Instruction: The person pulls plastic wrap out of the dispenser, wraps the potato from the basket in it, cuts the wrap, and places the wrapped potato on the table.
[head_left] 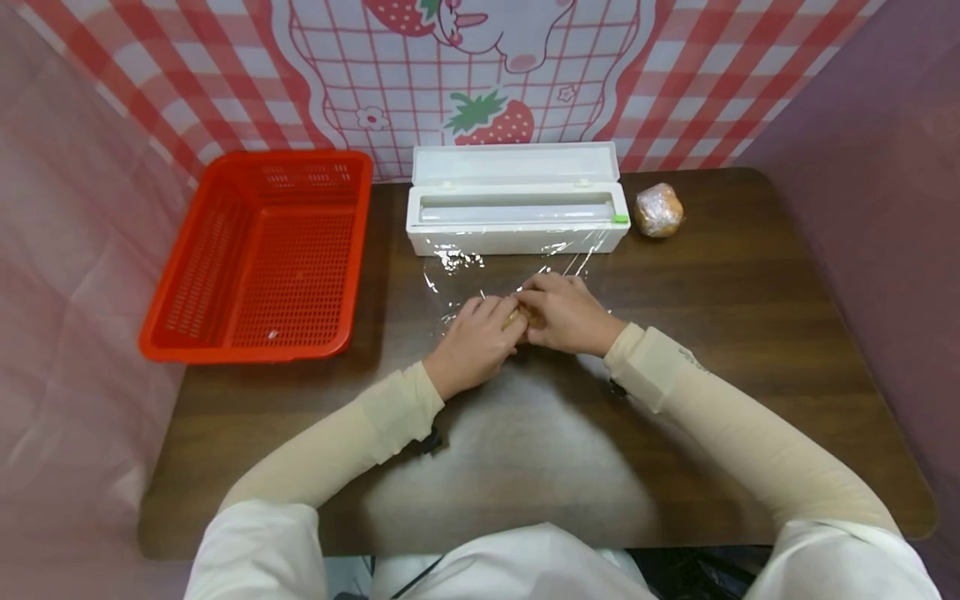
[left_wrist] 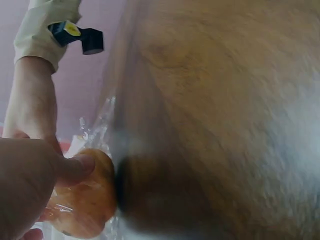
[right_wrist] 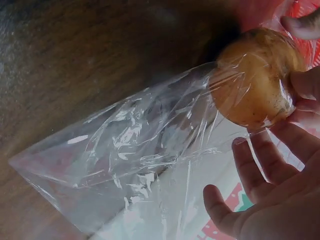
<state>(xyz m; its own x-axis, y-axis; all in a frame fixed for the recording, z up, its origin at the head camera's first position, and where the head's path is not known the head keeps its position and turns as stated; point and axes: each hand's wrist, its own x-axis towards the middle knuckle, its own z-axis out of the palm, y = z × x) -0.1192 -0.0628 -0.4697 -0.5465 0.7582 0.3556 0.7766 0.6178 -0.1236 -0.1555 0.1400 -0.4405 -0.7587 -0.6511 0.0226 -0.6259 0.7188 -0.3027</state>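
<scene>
A brownish, rounded potato (right_wrist: 255, 80) sits low over the table between the two hands, with clear cling film (right_wrist: 135, 135) over it. My left hand (head_left: 476, 342) grips the potato (left_wrist: 87, 200), its thumb laid on the side. The right hand (head_left: 566, 312) holds the other side with thumb and some fingertips; its outer fingers (right_wrist: 220, 210) stand off over the film. From the potato the film runs back to a white cling film dispenser (head_left: 517, 242), whose lid (head_left: 513, 164) is raised. In the head view the hands hide most of the potato.
On the left stands a red plastic basket (head_left: 351, 275) with a small pale scrap (head_left: 272, 334) inside. A round, film-wrapped brownish item (head_left: 659, 210) lies right of the dispenser. A green slider (head_left: 620, 218) sits at the dispenser's right end. Behind hangs a red-checked cloth (head_left: 705, 75).
</scene>
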